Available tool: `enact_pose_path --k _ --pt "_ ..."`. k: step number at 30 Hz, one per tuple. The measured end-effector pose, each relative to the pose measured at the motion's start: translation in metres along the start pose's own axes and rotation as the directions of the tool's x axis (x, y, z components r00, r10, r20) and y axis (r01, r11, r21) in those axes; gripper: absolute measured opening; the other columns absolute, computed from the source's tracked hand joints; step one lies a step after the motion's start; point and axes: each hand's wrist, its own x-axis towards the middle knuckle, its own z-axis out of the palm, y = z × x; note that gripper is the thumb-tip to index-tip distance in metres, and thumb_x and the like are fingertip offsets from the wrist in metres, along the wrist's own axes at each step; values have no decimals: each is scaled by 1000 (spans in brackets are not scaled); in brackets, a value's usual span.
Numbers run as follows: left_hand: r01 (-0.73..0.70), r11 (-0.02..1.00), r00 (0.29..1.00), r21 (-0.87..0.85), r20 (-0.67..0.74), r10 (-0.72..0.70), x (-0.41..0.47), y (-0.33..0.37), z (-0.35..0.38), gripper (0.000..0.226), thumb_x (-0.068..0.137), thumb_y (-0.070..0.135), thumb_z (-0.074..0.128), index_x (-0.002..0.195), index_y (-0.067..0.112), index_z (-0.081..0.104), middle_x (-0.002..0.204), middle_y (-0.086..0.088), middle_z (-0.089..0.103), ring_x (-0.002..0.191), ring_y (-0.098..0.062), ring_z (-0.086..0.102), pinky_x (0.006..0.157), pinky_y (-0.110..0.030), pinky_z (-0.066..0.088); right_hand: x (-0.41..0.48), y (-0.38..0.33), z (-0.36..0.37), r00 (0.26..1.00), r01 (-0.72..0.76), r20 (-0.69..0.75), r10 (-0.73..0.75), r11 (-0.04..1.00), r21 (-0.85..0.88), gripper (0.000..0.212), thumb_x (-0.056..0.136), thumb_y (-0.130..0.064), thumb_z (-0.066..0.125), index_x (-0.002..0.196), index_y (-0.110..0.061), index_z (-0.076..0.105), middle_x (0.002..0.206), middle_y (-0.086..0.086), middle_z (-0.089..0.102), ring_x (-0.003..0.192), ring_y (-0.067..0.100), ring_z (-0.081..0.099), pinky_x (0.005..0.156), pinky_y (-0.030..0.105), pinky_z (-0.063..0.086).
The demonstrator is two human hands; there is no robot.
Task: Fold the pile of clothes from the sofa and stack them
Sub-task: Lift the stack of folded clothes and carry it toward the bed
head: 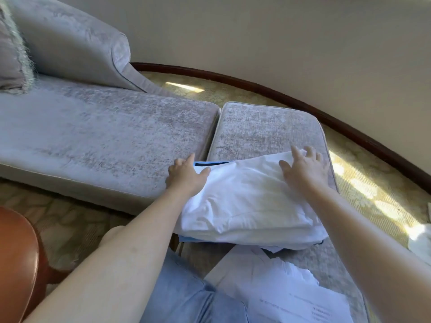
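A folded white garment (245,201) lies on top of a small stack on the grey footstool cushion (263,127). A blue garment (211,163) with a dark trim peeks out beneath it at the far left edge and at the near edge. My left hand (185,176) holds the stack's far left corner, thumb on the white cloth and fingers curled down beside it. My right hand (303,167) lies flat with spread fingers on the white garment's far right corner.
The long grey sofa seat (98,136) stretches to the left, with a fringed cushion (11,54) at its far end. A brown leather chair (16,259) stands at the near left. Sheets of paper (291,297) lie on my lap. Patterned carpet (363,183) surrounds the footstool.
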Motion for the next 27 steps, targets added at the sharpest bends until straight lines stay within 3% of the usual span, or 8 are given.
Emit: enact_pose_path --k 6,10,12,19,23,27 --pt "-39 995 994 87 102 30 28 1 29 79 90 67 40 154 28 14 152 -10 23 136 -35 25 110 -44 27 26 3 30 995 -16 93 25 995 -101 70 89 -70 31 146 -30 27 154 12 24 143 36 18 114 61 6" --pt "24 999 983 30 179 -29 44 -11 48 88 85 74 42 154 31 11 154 -11 17 136 -34 33 108 -42 32 39 5 44 985 -34 166 44 997 -67 74 82 -78 32 135 -28 39 141 12 39 126 39 42 102 52 35" --pt "43 999 978 -1 204 -42 51 -13 55 92 82 76 45 154 32 10 153 -10 15 132 -30 41 105 -40 36 42 9 51 983 -68 168 69 998 -11 75 79 -80 36 131 -26 44 136 10 42 122 38 45 98 49 41" --pt "37 998 994 -49 107 -32 52 -17 71 99 74 78 54 153 34 13 153 -9 11 135 -31 34 105 -40 34 37 15 82 993 -109 56 104 989 98 79 76 -80 40 132 -24 42 141 11 36 125 40 40 106 47 35" --pt "-13 998 999 -54 34 15 56 -13 70 98 73 73 62 152 35 18 153 -9 12 137 -30 28 107 -39 31 52 16 78 980 -143 158 121 981 135 96 70 -86 44 146 -31 24 150 11 28 130 41 40 105 49 37" --pt "19 992 993 -123 116 -4 65 -16 69 104 67 74 67 151 36 18 151 -7 13 135 -30 34 108 -39 33 62 8 74 967 -174 203 151 979 102 98 67 -88 44 145 -32 26 146 15 31 131 41 37 104 49 35"
